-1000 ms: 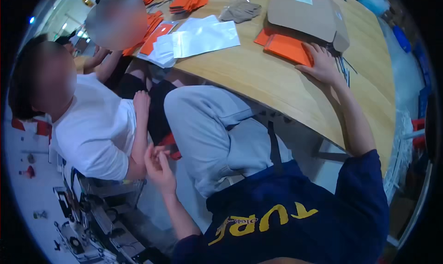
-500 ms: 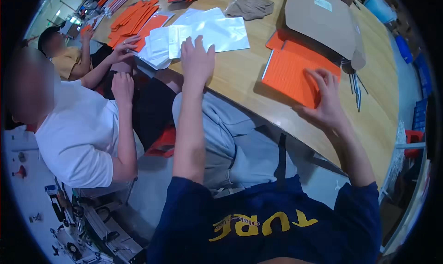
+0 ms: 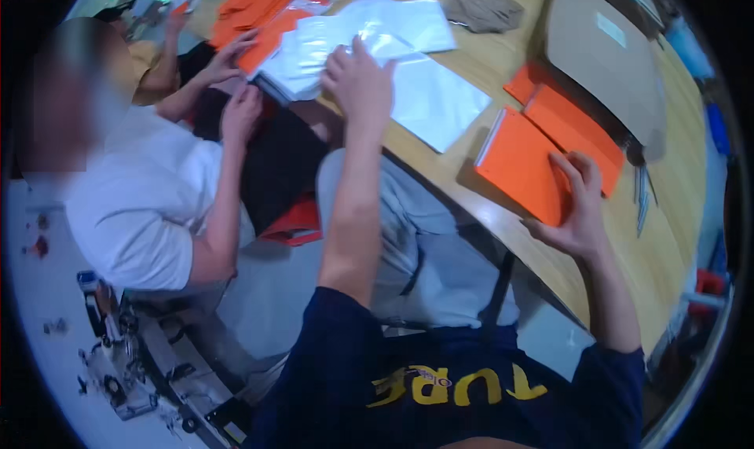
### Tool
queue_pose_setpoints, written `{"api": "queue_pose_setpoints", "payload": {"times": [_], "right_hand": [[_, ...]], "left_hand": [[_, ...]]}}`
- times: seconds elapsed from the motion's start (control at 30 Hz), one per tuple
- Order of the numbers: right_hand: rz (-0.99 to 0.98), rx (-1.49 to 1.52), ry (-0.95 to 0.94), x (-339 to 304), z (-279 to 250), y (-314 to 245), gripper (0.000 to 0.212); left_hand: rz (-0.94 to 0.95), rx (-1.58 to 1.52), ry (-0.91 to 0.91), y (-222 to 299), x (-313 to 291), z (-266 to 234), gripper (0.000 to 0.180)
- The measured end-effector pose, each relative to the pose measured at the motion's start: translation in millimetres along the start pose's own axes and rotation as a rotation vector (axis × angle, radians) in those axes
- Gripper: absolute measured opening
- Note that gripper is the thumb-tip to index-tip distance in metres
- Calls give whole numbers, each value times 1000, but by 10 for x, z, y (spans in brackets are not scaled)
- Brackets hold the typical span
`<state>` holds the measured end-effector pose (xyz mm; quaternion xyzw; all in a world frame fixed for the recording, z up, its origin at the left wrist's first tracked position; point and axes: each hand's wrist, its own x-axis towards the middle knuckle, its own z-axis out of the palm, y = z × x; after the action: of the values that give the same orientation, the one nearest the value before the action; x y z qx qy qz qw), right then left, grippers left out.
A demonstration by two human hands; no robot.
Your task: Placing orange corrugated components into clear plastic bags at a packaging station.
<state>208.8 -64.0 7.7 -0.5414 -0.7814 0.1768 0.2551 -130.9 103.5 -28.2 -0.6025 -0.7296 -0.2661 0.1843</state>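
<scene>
My right hand (image 3: 580, 204) grips a flat orange rectangular piece (image 3: 517, 162) by its right end, thumb at the near edge and fingers on top. The piece has a pale strip along its left edge; what it is made of is unclear. Other orange pieces (image 3: 577, 139) lie just beyond it, partly under a cardboard box. My left hand (image 3: 357, 84) rests with fingers spread on a loose pile of shiny white plastic bags (image 3: 318, 47). One flat white bag (image 3: 436, 99) lies right of that hand, angled toward the table's near edge.
The brown cardboard box (image 3: 605, 64) stands at the back right, with thin metal rods (image 3: 642, 197) beside it. A crumpled brown bundle in clear plastic (image 3: 483, 9) lies at the back. A co-worker in a white shirt (image 3: 149, 205) sits at my left, near stacked orange pieces (image 3: 255, 13).
The view has shifted. A white bag now lies spread out right of my left hand, apart from the pile. The orange piece in my right hand has separated from those beneath it, toward me.
</scene>
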Motion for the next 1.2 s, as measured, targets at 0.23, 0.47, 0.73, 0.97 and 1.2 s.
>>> {"api": "queue_pose_setpoints", "payload": {"times": [0.23, 0.47, 0.73, 0.97, 1.2], "right_hand": [[65, -76, -66, -81, -13, 84, 104], [79, -33, -105, -54, 10, 64, 105], [85, -60, -96, -55, 0, 61, 100], [56, -68, -106, -68, 2, 71, 99], [44, -66, -116, -55, -19, 52, 97]], "left_hand": [[-67, -352, 101, 2, 292, -89, 24], [-345, -529, 98, -157, 369, -300, 19], [-440, -528, 194, -185, 313, -380, 24], [-365, -563, 238, -232, 218, -426, 20], [-146, -789, 149, -117, 58, -390, 15]]}}
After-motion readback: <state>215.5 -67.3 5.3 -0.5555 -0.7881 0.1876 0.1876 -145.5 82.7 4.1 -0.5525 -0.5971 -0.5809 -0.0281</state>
